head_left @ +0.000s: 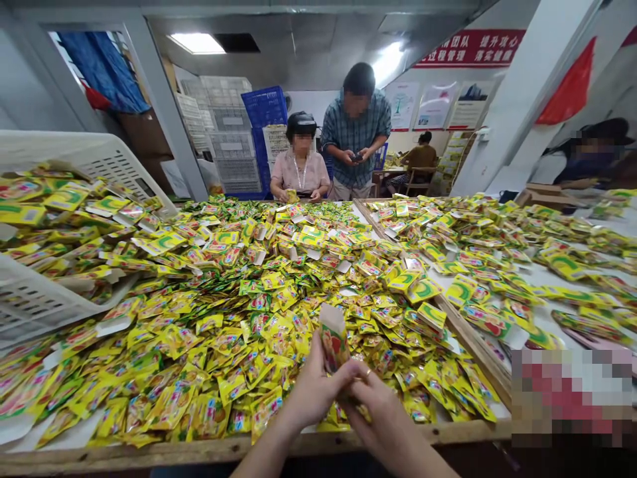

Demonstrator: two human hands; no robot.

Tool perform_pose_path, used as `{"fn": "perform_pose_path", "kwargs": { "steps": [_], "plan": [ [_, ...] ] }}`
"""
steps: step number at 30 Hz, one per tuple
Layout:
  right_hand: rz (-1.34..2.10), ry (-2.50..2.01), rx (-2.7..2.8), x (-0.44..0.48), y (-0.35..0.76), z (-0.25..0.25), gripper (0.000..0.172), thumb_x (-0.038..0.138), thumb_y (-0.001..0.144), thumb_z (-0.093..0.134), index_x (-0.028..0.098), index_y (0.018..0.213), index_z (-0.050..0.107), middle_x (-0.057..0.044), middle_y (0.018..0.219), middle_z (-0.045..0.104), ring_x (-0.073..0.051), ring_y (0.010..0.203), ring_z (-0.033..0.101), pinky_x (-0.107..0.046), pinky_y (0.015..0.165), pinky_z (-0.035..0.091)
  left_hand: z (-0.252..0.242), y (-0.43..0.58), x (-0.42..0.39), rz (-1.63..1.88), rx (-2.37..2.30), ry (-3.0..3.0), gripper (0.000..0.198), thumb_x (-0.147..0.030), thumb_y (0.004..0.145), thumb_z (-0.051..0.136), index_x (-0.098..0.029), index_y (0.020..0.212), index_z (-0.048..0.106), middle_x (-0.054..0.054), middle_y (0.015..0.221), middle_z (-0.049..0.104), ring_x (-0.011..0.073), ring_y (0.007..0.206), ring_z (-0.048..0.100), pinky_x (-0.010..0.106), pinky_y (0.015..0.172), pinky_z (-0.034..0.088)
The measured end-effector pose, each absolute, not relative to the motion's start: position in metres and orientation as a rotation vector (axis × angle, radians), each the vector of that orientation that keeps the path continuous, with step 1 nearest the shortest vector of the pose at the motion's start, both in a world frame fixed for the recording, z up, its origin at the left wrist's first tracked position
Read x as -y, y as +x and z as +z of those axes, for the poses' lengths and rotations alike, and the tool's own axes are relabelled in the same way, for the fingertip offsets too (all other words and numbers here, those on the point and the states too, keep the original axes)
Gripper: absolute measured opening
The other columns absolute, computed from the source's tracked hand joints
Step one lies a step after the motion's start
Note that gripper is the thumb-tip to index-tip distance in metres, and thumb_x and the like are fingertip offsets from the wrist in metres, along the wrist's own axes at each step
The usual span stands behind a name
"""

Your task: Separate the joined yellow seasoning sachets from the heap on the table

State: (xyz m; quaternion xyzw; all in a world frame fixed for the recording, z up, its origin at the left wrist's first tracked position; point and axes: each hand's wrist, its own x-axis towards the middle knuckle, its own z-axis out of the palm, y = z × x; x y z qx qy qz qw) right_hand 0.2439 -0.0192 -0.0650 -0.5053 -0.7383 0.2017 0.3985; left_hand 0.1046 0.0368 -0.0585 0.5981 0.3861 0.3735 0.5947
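Observation:
Near the table's front edge, my left hand (313, 388) is closed around a small printed carton (334, 342) with its pale flap standing up at the top. My right hand (375, 405), with a ring on one finger, is closed about the carton's lower end and touches my left hand. Its fingers hide that end, so anything else in the grip cannot be made out. Beneath and around both hands lies a thick heap of shiny yellow sachets (209, 415). Flat yellow-green cartons (311, 239) are strewn over the heap farther back.
A white plastic crate (37, 295) tipped at the left spills cartons. Wooden strips (478, 355) divide the table at right, with more cartons beyond. Across the table one person (300, 169) holds a yellow item; another (357, 133) stands with a phone. Crates (231, 143) are stacked behind.

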Motion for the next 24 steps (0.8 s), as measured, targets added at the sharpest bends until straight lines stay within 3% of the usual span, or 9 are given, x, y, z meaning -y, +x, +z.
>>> {"fn": "perform_pose_path", "kwargs": {
  "steps": [4,7,10,14,19,24],
  "plan": [
    [0.649,-1.242,1.979,0.029,0.255,-0.037,0.016,0.013,0.078,0.059,0.022,0.087,0.069,-0.009,0.106,0.068,-0.022,0.099,0.066,-0.029,0.084,0.054,-0.064,0.098,-0.039,1.017,-1.229,1.575,0.068,-0.045,0.076,0.061,-0.013,0.132,0.037,0.014,0.119,0.061,0.0270,0.109,0.059,0.042,0.096,0.044],
    [0.659,-1.168,1.643,0.027,0.266,-0.015,0.012,0.023,0.082,0.061,0.022,0.093,0.066,-0.006,0.089,0.069,-0.018,0.079,0.068,-0.025,0.070,0.056,-0.067,0.089,-0.038,1.165,-1.463,1.927,0.055,-0.037,0.076,0.061,-0.016,0.124,0.044,0.014,0.113,0.063,0.0290,0.104,0.061,0.045,0.088,0.049],
    [0.549,-1.120,1.351,0.015,0.266,-0.002,0.015,0.027,0.081,0.065,0.024,0.096,0.063,-0.005,0.087,0.069,-0.018,0.075,0.066,-0.026,0.067,0.055,-0.066,0.086,-0.030,1.279,-1.400,2.201,0.050,-0.030,0.076,0.061,-0.019,0.121,0.044,0.011,0.111,0.064,0.0260,0.098,0.065,0.039,0.080,0.054],
    [0.476,-1.209,1.586,-0.002,0.263,0.012,0.012,0.026,0.077,0.067,0.022,0.088,0.067,-0.005,0.081,0.071,-0.020,0.073,0.066,-0.030,0.068,0.053,-0.060,0.085,-0.020,1.382,-1.365,2.319,0.049,-0.029,0.078,0.059,-0.020,0.123,0.041,0.010,0.105,0.065,0.0238,0.093,0.065,0.035,0.075,0.055],
    [0.608,-1.307,2.000,-0.010,0.265,0.032,0.013,0.018,0.074,0.062,0.022,0.083,0.071,-0.001,0.072,0.071,-0.017,0.064,0.063,-0.026,0.060,0.048,-0.053,0.079,-0.017,1.291,-1.298,2.487,0.045,-0.025,0.078,0.059,-0.021,0.120,0.045,0.007,0.097,0.065,0.0226,0.084,0.065,0.033,0.069,0.055],
    [0.810,-1.187,1.776,-0.020,0.256,0.027,0.014,0.028,0.071,0.069,0.020,0.082,0.069,-0.002,0.076,0.068,-0.018,0.069,0.062,-0.028,0.061,0.050,-0.052,0.079,-0.018,1.350,-1.283,2.425,0.048,-0.025,0.076,0.060,-0.018,0.121,0.044,0.009,0.097,0.065,0.0222,0.085,0.065,0.032,0.070,0.055]
  ]
}}
